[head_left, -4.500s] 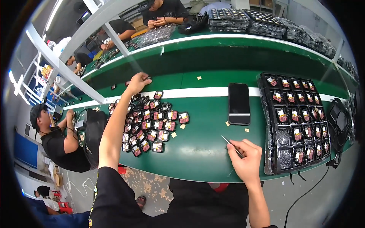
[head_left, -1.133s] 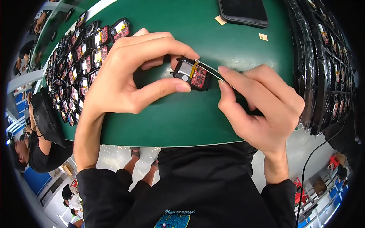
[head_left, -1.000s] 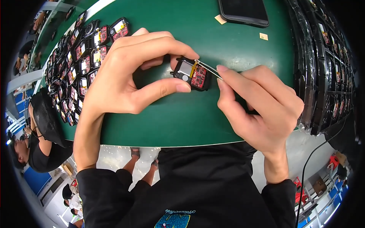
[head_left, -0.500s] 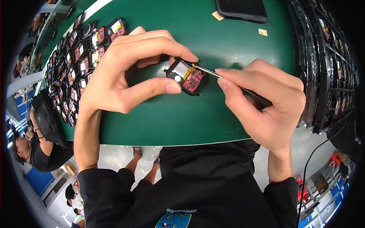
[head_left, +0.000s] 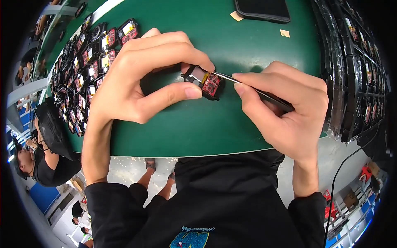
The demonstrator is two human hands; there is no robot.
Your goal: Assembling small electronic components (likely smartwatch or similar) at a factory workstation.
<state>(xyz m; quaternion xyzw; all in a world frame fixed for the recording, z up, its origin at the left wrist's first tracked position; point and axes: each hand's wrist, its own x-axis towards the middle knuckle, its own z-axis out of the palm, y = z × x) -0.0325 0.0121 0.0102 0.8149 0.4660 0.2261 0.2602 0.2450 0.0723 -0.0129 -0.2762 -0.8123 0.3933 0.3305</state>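
My left hand [head_left: 153,74] pinches a small black device casing [head_left: 217,97] between thumb and fingers, above the green table. Inside the casing lie a red circuit board [head_left: 211,84], a silver battery [head_left: 197,74] and a strip of yellow tape between them. The casing sits tilted, its open side up. My right hand [head_left: 285,103] grips thin metal tweezers [head_left: 248,87] like a pen. Their tip meets the upper edge of the board beside the yellow tape, close to my left fingertip. Whether the tip holds anything is too small to tell.
Many similar open casings [head_left: 108,38] lie crowded on the left of the green table [head_left: 198,132]. At the far side rests a black phone-like slab [head_left: 263,10] near small paper labels [head_left: 285,33]. Stacked black trays [head_left: 347,82] of devices stand right. A person [head_left: 49,161] sits left.
The casing has tilted and turned slightly in my left hand, and my thumb reaches a little further over it. My right hand has shifted slightly left with the tweezers, their tip staying at the board's edge.
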